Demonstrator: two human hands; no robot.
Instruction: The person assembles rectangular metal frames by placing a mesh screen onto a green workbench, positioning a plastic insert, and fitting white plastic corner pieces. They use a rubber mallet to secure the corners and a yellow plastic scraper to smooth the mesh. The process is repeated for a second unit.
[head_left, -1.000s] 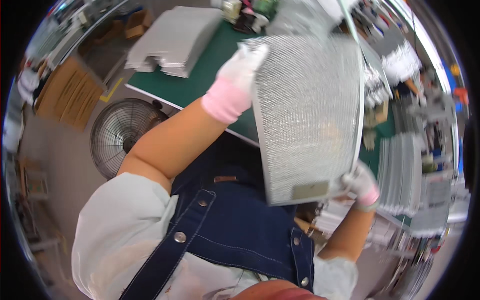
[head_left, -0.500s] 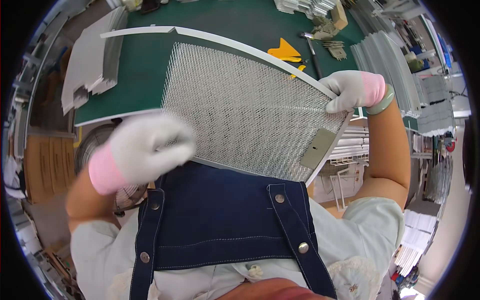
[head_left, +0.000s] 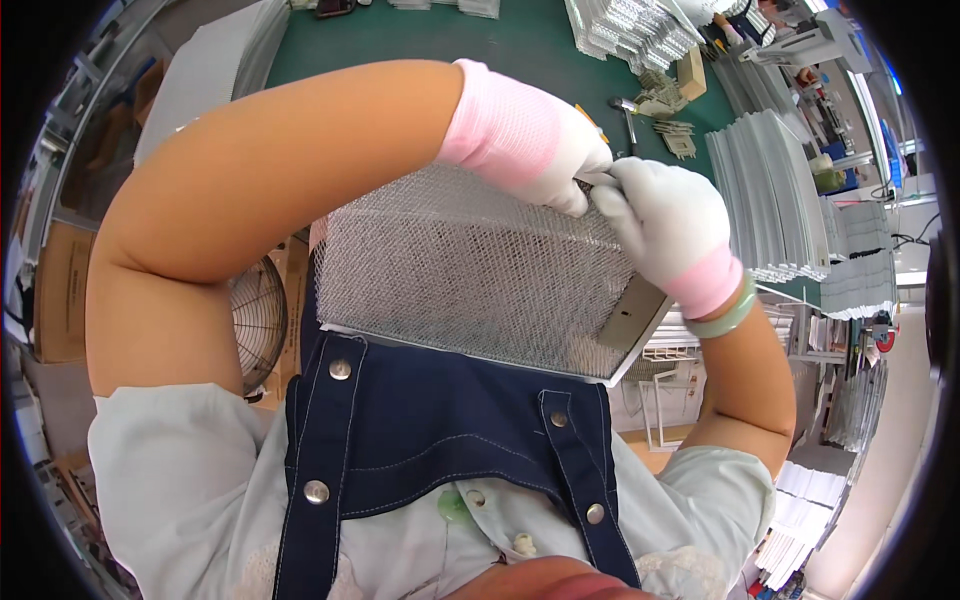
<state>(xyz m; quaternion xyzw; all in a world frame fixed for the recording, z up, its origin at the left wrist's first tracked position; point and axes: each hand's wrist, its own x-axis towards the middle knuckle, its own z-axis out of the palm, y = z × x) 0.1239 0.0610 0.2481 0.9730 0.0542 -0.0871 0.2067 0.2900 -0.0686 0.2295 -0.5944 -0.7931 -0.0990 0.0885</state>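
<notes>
At mid-frame we hold a rectangular silver metal mesh filter panel [head_left: 470, 280] against our apron; our left hand [head_left: 540, 150] and right hand [head_left: 665, 225] pinch its upper-right edge, fingers closed, above the green tabletop [head_left: 450, 40].

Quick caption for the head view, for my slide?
Both gloved hands, left hand and right hand, pinch the far edge of a metal mesh filter panel above the green table.

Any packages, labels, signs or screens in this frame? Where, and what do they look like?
Cardboard box: far left edge, on the floor beside the bench; flat brown face with small dark print.
Small cardboard box: on the green bench top, upper right; tan, upright.
Plate on mesh filter: lower right corner of the filter, below the right hand; plain grey rectangle.
No screens or signs visible.
</notes>
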